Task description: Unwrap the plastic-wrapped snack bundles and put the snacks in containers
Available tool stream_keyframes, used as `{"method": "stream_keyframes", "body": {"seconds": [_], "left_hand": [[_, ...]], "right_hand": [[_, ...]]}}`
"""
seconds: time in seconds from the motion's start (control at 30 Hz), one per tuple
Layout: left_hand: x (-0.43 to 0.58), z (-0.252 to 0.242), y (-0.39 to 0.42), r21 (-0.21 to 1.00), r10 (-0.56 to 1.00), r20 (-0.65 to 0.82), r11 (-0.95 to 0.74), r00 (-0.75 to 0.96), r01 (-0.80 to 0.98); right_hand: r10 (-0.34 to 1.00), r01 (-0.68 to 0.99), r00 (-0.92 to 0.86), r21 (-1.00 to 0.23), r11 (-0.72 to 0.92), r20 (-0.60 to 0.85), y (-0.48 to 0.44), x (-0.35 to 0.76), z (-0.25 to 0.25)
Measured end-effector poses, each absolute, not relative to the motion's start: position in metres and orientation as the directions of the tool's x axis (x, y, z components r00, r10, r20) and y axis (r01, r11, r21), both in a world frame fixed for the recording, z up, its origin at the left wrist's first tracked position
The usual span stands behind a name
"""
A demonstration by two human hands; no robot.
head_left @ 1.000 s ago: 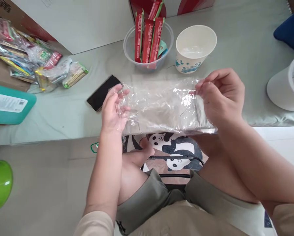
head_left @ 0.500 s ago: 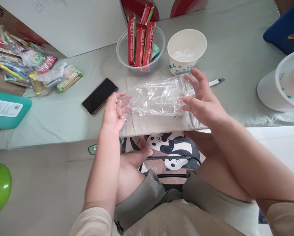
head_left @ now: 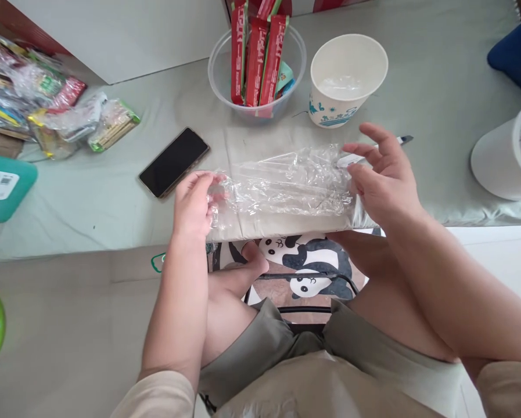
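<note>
A crumpled sheet of clear plastic film (head_left: 286,183) stretches sideways between my two hands, over the front edge of the cloth-covered surface. My left hand (head_left: 194,203) has its fingers closed on the left end of the film. At the right end, my right hand (head_left: 384,174) pinches the film between thumb and a finger, its other fingers raised. A white paper bowl (head_left: 334,110) with blue prints stands behind the film, with clear plastic inside. Partly hidden behind my right hand lies a white pen-like tool (head_left: 403,140).
A clear tub (head_left: 214,78) holds several red packets (head_left: 255,61). A black phone (head_left: 174,161) lies left of the film. Wrapped items (head_left: 68,116) and a teal container (head_left: 7,186) are at the left. A white bucket (head_left: 499,157) stands at the right.
My hands have moved slightly apart, and the film between them is stretched wider. The view has shifted a little, so the bowl and tub appear higher.
</note>
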State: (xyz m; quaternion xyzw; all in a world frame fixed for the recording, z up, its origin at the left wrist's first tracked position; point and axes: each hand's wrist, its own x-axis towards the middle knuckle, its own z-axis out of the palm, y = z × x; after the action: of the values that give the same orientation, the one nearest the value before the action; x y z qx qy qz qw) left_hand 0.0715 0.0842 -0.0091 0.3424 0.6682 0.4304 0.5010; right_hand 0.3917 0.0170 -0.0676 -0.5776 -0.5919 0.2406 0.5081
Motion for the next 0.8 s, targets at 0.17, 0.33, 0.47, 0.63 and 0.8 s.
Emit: {"method": "stream_keyframes", "body": {"seconds": [0.17, 0.33, 0.47, 0.63, 0.8], "left_hand": [[0.072, -0.012, 0.081, 0.946, 0.936, -0.246, 0.288, -0.254, 0.146], [0.07, -0.027, 0.082, 0.968, 0.965, -0.11, 0.158, -0.236, 0.194], [0.067, -0.033, 0.08, 0.971, 0.987, -0.05, 0.083, -0.15, 0.223], [0.063, -0.028, 0.076, 0.932, 0.991, -0.017, 0.063, -0.131, 0.358], [0.054, -0.024, 0.074, 0.83, 0.976, -0.132, 0.204, -0.173, 0.52]], "right_hand": [[0.791, 0.624, 0.401, -0.77, 0.133, 0.462, 0.014, 0.38, -0.04], [0.764, 0.725, -0.018, -0.518, 0.454, 0.645, 0.009, 0.351, -0.018], [0.821, 0.706, -0.408, -0.432, 0.561, 0.399, 0.007, 0.327, -0.028], [0.904, 0.85, -0.413, -0.308, 0.427, 0.115, 0.009, 0.322, -0.041], [0.927, 0.894, -0.357, -0.244, 0.375, 0.115, 0.008, 0.327, -0.048]]}}
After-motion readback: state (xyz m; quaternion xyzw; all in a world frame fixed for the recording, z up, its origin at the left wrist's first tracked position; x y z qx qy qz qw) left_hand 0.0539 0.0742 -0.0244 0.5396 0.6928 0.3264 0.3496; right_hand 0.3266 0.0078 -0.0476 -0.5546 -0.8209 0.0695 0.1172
